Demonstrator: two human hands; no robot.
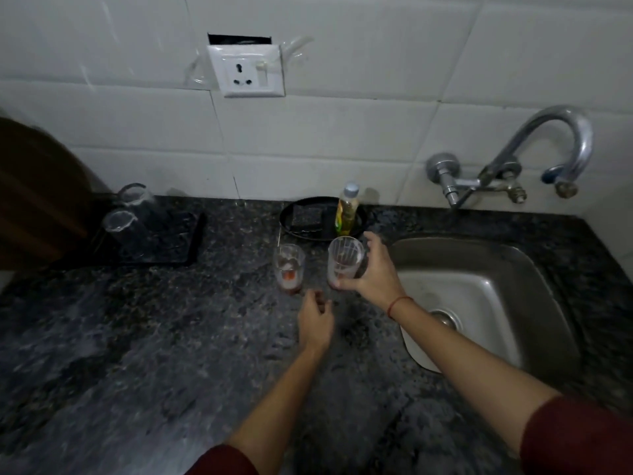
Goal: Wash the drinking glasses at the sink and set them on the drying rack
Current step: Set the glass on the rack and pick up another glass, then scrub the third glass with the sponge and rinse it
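Glass [344, 262] gripped in rt hand [371, 269], lft hand [315, 320] just below.

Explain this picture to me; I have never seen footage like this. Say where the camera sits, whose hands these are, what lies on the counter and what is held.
No machine here: a person wears a camera on the head, looking down at their own bare hands. The right hand grips a cloudy glass beside the steel sink. The left hand hovers open, holding nothing, near a second glass with reddish dregs on the stone counter. Behind stand a dish with a sponge and a bottle of yellow liquid. Far left, two clear glasses sit on a dark tray.
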